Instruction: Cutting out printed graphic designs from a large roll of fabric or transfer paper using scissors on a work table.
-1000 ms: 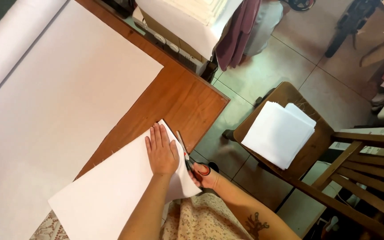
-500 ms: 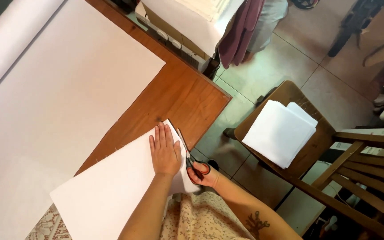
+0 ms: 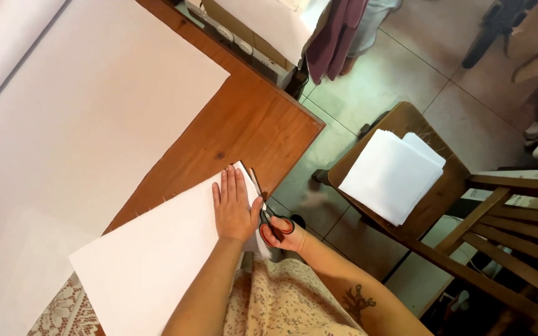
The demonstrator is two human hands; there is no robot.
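Left hand pressed flat on the white sheet — right hand just beside, clenched on scissors, blades pointing away along the sheet's edge.

Scissors handles hidden by right hand fingers.

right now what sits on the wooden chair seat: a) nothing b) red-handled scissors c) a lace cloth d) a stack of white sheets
d: a stack of white sheets lies on the wooden chair, while the scissors are in the right hand at the table.
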